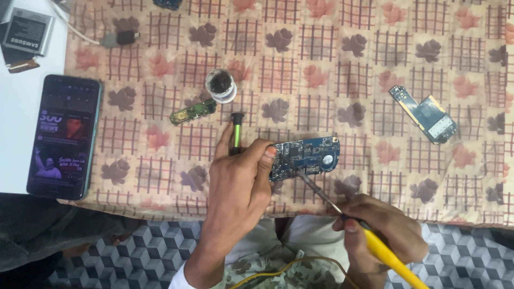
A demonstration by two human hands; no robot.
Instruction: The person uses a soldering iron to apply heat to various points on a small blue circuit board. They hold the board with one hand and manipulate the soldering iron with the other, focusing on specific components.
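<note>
Soldering on the blue circuit board [306, 156], which lies flat on the checked leaf-print cloth [342, 64] over the counter, right at the near edge in front of me.

Left hand [235, 182]: curled, not open. Thumb and fingertips pinch the board's left end to pin it down, and the same hand has a green-and-black tool [236, 135] tucked under the fingers, shaft pointing away from me. Can't tell exactly how that tool is gripped, since the knuckles hide it.

Right hand [377, 233]: closed around the yellow soldering iron [369, 238], pen-style, low on the handle. Metal tip runs up-left and touches the board's lower edge near the middle.

Doing it well, my take:
- keep the left hand's pinch firm so the board doesn't skate on the soft cloth
- keep the tip on one pad only, shallow angle, short contact
- keep the thumb clear of the tip; it sits near
- watch the yellow cord [278, 270] across my lap for snagging

Nearby: small round tin [220, 85] of dark paste just beyond, green board strip [193, 112] beside it, second blue board [424, 114] well apart on the right, phone [64, 136] on the left with its screen lit.
</note>
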